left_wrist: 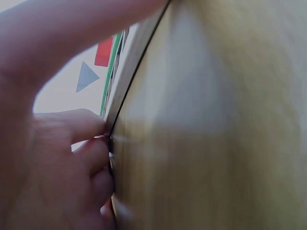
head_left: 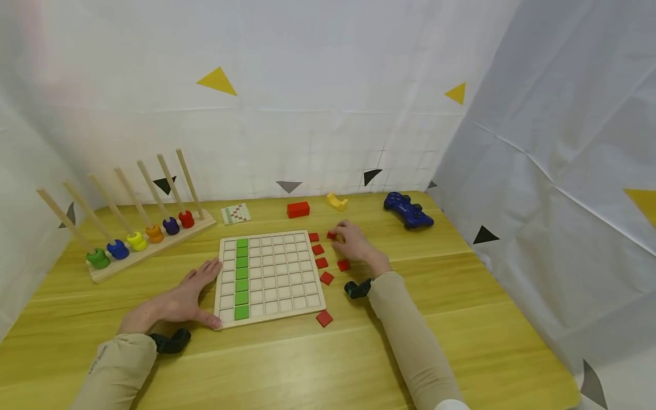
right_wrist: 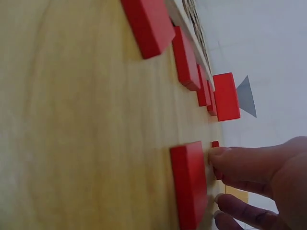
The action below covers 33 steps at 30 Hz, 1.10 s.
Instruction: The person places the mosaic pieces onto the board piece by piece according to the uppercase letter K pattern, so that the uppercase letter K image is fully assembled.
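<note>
A wooden grid board [head_left: 281,280] lies flat on the table, with a column of green square tiles [head_left: 241,286] filling its second column from the left. My left hand [head_left: 181,302] rests along the board's left edge, fingers spread and thumb at the near corner. Beyond the board's right side, my right hand [head_left: 355,244] pinches a small red tile [head_left: 330,234] between thumb and fingers, low over the tabletop. Another red tile [head_left: 344,265] lies just below that hand. Several more red tiles [head_left: 321,262] line the board's right edge, and one red tile [head_left: 324,318] sits nearer the front.
At the left stands a wooden peg rack [head_left: 154,247] with coloured beads on its pegs. Along the back are a patterned card [head_left: 236,213], a red block [head_left: 298,209], a yellow arch piece [head_left: 336,201] and a blue game controller [head_left: 408,210]. White sheeting encloses the table.
</note>
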Available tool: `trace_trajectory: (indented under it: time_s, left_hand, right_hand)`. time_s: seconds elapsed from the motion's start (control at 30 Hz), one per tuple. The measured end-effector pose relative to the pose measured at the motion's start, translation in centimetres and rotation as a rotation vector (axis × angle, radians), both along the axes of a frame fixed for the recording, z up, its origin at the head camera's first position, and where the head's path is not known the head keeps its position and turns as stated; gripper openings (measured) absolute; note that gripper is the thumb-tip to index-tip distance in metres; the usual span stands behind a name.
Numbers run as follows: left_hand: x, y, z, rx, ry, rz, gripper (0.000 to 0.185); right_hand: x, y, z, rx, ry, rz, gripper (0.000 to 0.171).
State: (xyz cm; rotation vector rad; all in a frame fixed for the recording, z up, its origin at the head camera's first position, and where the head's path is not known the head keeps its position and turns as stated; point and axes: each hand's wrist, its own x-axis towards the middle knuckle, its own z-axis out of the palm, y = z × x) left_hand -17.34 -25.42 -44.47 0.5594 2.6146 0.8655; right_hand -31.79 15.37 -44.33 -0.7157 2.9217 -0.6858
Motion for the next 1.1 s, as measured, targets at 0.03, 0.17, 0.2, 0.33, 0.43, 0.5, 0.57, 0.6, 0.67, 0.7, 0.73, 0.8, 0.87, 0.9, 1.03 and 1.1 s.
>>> trace_trajectory:
  time_s: [0.03, 0.17, 0.2, 0.33, 0.43, 0.5, 0.57, 0.6, 0.67, 0.7, 0.73, 0.8, 0.87, 0.9, 1.03, 1.1]
  left_hand:
    - [0.01, 0.0, 0.0, 0.001, 0.0, 0.0, 0.134]
    - [0.01, 0.0, 0.05, 0.009, -0.002, 0.0, 0.134]
    - [0.01, 0.0, 0.06, 0.01, -0.003, -0.001, 0.134]
    - [0.01, 0.0, 0.05, 0.013, 0.0, -0.002, 0.134]
    - [0.01, -0.03, 0.02, 0.013, 0.004, -0.002, 0.134]
    - [0.01, -0.04, 0.0, 0.013, 0.006, -0.002, 0.134]
    - [0.02, -0.05, -0.01, 0.011, 0.007, -0.002, 0.135]
    - [0.03, -0.05, -0.01, 0.011, 0.007, -0.001, 0.135]
    - [0.05, -0.06, -0.02, 0.012, 0.007, 0.0, 0.135]
    - [0.06, -0.07, -0.03, 0.012, 0.007, 0.0, 0.135]
    - [0.07, -0.08, -0.03, 0.013, 0.006, 0.001, 0.135]
    - [0.1, -0.1, -0.04, 0.016, 0.003, 0.002, 0.135]
    - [0.11, -0.12, -0.05, 0.019, 0.003, 0.001, 0.135]
    - [0.12, -0.12, -0.06, 0.02, 0.005, 0.0, 0.135]
    - [0.12, -0.12, -0.1, 0.022, 0.012, -0.002, 0.134]
    - [0.11, -0.11, -0.1, 0.022, 0.013, -0.004, 0.134]
  right_hand:
    - [-0.08, -0.05, -0.06, -0.013, 0.009, -0.006, 0.033]
    - [-0.22, -0.1, -0.19, -0.063, 0.002, -0.047, 0.017]
    - [-0.22, -0.08, -0.19, -0.076, -0.009, -0.059, 0.015]
    - [-0.14, 0.12, -0.12, -0.109, -0.047, -0.097, 0.017]
    - [-0.06, 0.3, -0.05, -0.121, -0.074, -0.121, 0.025]
    - [-0.01, 0.41, -0.01, -0.126, -0.095, -0.135, 0.028]
    - [-0.02, 0.48, -0.04, -0.117, -0.107, -0.146, 0.026]
    - [-0.01, 0.51, -0.05, -0.112, -0.11, -0.149, 0.025]
    - [-0.05, 0.54, -0.09, -0.106, -0.111, -0.152, 0.024]
    - [-0.06, 0.55, -0.1, -0.102, -0.11, -0.152, 0.023]
    - [-0.08, 0.56, -0.13, -0.098, -0.109, -0.151, 0.022]
    - [-0.08, 0.56, -0.16, -0.097, -0.11, -0.151, 0.022]
    - [-0.06, 0.57, -0.17, -0.098, -0.11, -0.149, 0.021]
    - [-0.05, 0.59, -0.18, -0.099, -0.111, -0.147, 0.021]
    - [-0.02, 0.62, -0.21, -0.103, -0.111, -0.142, 0.021]
    - [-0.01, 0.63, -0.18, -0.103, -0.111, -0.138, 0.021]
